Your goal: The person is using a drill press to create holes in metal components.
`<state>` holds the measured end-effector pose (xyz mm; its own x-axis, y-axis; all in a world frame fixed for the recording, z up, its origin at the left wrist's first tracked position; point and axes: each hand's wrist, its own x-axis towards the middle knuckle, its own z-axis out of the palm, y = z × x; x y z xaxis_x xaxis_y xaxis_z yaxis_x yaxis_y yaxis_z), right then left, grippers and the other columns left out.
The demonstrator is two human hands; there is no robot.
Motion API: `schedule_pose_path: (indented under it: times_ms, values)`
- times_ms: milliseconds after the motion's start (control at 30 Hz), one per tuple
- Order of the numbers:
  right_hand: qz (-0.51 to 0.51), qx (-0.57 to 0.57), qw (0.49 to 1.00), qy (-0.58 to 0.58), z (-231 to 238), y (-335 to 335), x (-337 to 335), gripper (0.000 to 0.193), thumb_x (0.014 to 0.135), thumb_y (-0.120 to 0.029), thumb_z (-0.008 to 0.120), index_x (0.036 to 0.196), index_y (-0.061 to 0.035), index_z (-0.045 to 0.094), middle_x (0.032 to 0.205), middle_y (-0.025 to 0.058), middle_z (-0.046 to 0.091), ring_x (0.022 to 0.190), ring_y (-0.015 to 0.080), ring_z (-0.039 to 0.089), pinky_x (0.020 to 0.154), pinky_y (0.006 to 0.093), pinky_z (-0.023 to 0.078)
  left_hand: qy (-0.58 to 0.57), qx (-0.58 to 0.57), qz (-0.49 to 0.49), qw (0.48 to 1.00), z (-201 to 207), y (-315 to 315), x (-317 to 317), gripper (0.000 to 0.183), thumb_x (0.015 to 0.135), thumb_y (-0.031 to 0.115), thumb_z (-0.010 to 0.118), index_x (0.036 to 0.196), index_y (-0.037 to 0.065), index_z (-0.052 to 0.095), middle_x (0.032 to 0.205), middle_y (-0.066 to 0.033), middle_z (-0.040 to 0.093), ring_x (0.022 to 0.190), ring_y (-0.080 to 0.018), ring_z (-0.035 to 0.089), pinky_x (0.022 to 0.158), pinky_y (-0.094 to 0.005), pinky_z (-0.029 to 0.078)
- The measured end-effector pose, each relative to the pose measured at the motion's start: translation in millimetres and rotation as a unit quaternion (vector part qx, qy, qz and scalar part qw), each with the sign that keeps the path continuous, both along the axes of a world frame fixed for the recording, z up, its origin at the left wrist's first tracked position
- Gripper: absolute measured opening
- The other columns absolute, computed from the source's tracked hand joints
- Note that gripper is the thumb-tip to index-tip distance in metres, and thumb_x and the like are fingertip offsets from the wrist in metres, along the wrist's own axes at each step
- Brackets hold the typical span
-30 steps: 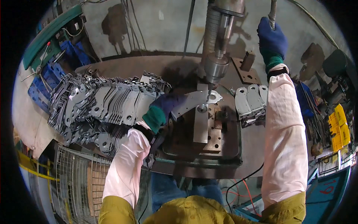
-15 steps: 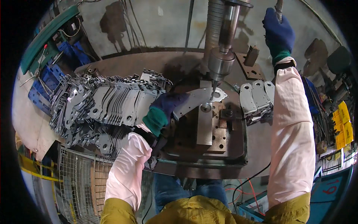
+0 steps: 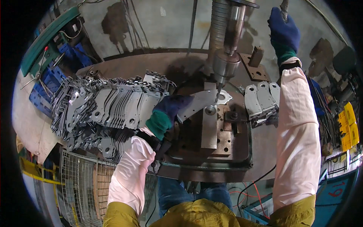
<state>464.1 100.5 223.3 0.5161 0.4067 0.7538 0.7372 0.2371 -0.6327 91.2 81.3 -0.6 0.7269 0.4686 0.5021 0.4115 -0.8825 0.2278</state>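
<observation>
My left hand (image 3: pixel 172 108), in a blue and green glove, is closed on the near end of a flat grey metal plate (image 3: pixel 197 101). The plate's wide, holed end lies over a steel block fixture (image 3: pixel 209 132) beneath the drill press chuck (image 3: pixel 226 65). A drill bit (image 3: pixel 219 89) points down from the chuck at that end; whether it touches the metal I cannot tell. Raised at the upper right, my gloved right hand (image 3: pixel 284 33) is wrapped round a grey lever handle (image 3: pixel 284 9). Its lower part is hidden by the fingers.
Many similar plates are stacked in a large pile (image 3: pixel 109 108) on the left of the round table (image 3: pixel 196 173). A smaller stack of plates (image 3: pixel 261 100) stands right of the fixture. Behind it sits a steel base with an upright block (image 3: pixel 257 56). A wire basket (image 3: pixel 77 181) is below left.
The whole view has shifted slightly. My hands keep their holds on the metal plate and the lever handle, with no clear movement of either.
</observation>
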Motion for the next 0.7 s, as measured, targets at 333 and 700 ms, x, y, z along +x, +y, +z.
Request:
schedule_pose_path:
  times_ms: [333, 700]
  values:
    - [-0.005, 0.021, 1.000, 0.015, -1, 5, 2, 0.047, 0.090, -0.054, 0.061, 0.097, -0.0090, 0.073, 0.082, 0.0034, 0.074, 0.079, 0.0165, 0.070, 0.073, 0.0316, 0.052, 0.005, 0.046, -0.027, 0.999, 7, -1, 1, 0.061, 0.075, 0.005, 0.067, 0.135, 0.010, 0.059, 0.124, -0.0143, 0.065, 0.112, -0.0343, 0.062, 0.098, -0.0388, 0.052]
    - [-0.039, -0.009, 0.999, -0.005, 2, 4, 1, 0.052, 0.089, -0.059, 0.058, 0.098, -0.0100, 0.073, 0.084, 0.0035, 0.075, 0.082, 0.0200, 0.072, 0.076, 0.0335, 0.052, -0.082, -0.211, -0.002, 0.974, -6, 1, 4, 0.058, 0.076, 0.003, 0.065, 0.133, 0.010, 0.061, 0.121, -0.0164, 0.067, 0.113, -0.0361, 0.062, 0.100, -0.0398, 0.050]
